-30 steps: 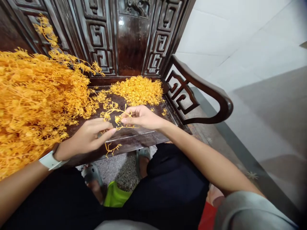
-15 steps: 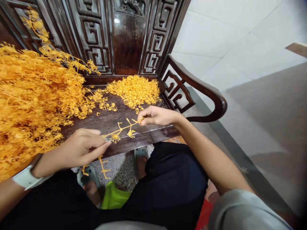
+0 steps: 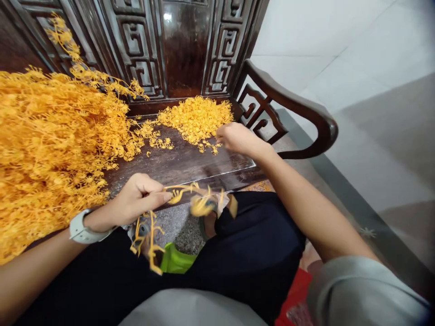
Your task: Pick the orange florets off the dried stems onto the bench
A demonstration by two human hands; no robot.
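Observation:
My left hand [image 3: 141, 197], with a pale watch strap on the wrist, pinches a yellow plastic flower stem [image 3: 185, 186] over the bench's front edge. The stem's free end bends to the right and is blurred, with a flower head on it; bare-branched pieces [image 3: 156, 244] dangle below the hand. My right hand [image 3: 236, 138] is closed beside the heap of loose yellow flower heads [image 3: 197, 118], at its right front edge. Its fingertips are hidden, so what they hold cannot be made out. A large pile of yellow flower sprays [image 3: 57, 149] covers the bench to the left.
The dark wooden bench [image 3: 163, 160] has a carved back [image 3: 185, 54] and a curved armrest [image 3: 295, 104] on the right. Between my legs stands a bright green object [image 3: 178, 260]. Something red [image 3: 295, 294] lies by my right leg.
My right hand has left the stem and moved up and right to the heap of flower heads. The stem's freed end has dropped and swings. My left hand has shifted slightly right.

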